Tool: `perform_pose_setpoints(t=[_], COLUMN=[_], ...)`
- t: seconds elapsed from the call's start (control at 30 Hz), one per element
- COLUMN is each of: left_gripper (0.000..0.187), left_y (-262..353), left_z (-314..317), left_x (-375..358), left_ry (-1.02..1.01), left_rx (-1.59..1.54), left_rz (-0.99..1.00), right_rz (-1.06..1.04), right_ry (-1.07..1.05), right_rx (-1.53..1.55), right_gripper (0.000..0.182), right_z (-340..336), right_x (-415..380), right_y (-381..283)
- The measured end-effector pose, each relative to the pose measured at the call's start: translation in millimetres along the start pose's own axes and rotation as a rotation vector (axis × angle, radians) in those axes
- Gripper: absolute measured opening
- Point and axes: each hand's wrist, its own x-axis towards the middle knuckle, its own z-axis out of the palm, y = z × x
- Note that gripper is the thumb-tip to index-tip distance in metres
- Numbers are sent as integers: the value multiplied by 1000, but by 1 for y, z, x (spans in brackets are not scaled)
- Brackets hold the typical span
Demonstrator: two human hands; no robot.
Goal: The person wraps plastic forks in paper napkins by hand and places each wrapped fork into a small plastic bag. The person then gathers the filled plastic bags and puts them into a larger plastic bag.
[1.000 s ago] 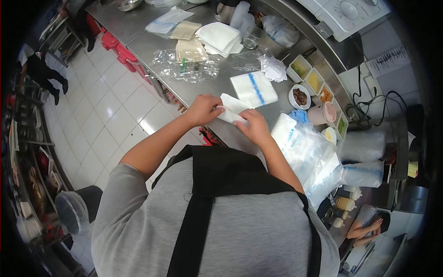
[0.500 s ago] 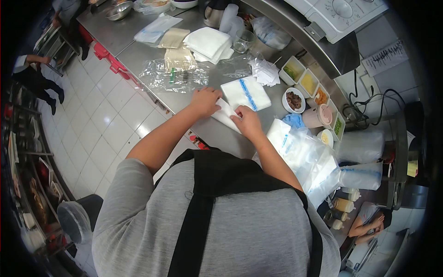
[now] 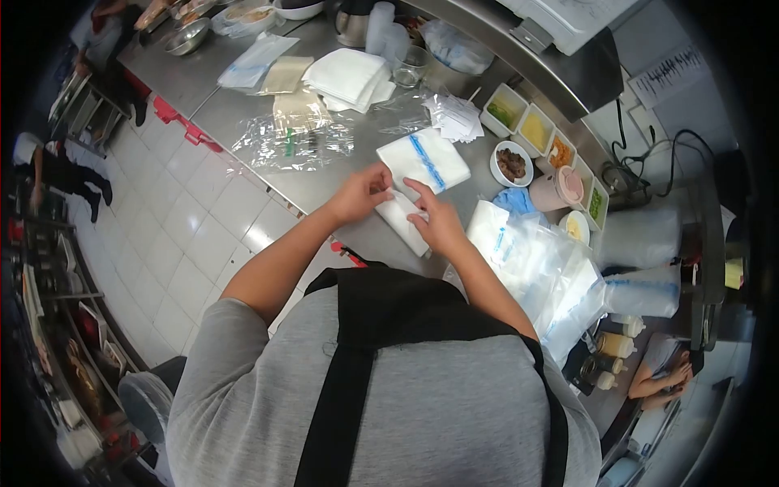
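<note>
A rolled white paper napkin [image 3: 404,225] lies slantwise on the steel counter near its front edge. At the roll's upper end, my left hand [image 3: 361,195] is closed, thumb and fingertips pinching the paper. My right hand [image 3: 439,221] is open over the roll's right side, index finger stretched out and thumb near the paper. Just beyond the hands rests a folded white stack with a blue printed band [image 3: 425,160]. Clear plastic wrapping [image 3: 320,144] spreads to the left, beside a bundle of wooden cutlery or sticks [image 3: 300,112].
White napkins [image 3: 347,77] are stacked farther back. A bowl of dark meat pieces [image 3: 511,164], white tubs of chopped food [image 3: 535,130] and a pink-filled cup [image 3: 558,191] line the right. Plastic bags [image 3: 535,268] lie by my right arm. Other people stand at left and lower right.
My right hand has loosened, its index finger now lifted and spread from the thumb. My left hand has moved from a flatter hold to a pinch at the roll's end. The view has shifted slightly.
</note>
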Motion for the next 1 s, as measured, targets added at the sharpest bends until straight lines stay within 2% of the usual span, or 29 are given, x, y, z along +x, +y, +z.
perform_pose_setpoints(t=[0.07,0.1,0.17,0.2,0.23,0.27,0.33,0.43,0.5,0.63,0.73,0.83,0.93,1.0], left_gripper=[10,12,17,22,26,30,29,30,29,22,14,22,29,26], left_y=[-12,-6,12,12,15,17,30,35,12,5,16,20,17,12], left_z=[4,7,13,24,42,62,110,165,190,202,200,182,136,98], left_x=[15,24,46,61,80,96,119,137,147,153,150,139,119,103], left_ry=[101,111,134,34,-64,-159,-268,-324,-346,-335,-360,-218,38,118], left_rx=[-93,11,214,270,324,375,628,906,958,955,898,681,654,662], left_rz=[7,31,85,225,368,514,645,553,633,758,559,441,395,346], right_rz=[-1,33,-50,-91,-68,-14,89,208,224,206,211,194,173,216], right_ry=[51,74,215,284,358,359,358,424,463,542,564,558,564,523], right_rx=[22,62,50,41,72,53,19,20,22,16,23,26,6,20], right_gripper=[65,60,53,50,37,33,28,24,25,28,30,30,29,28], right_z=[-7,-11,-18,-20,-24,-26,-28,-27,-24,-19,-18,-18,-18,-21], right_x=[-21,-33,-59,-71,-82,-93,-116,-140,-151,-164,-167,-167,-165,-163], right_y=[-6,-8,-2,1,-3,2,17,22,26,37,38,42,45,40])
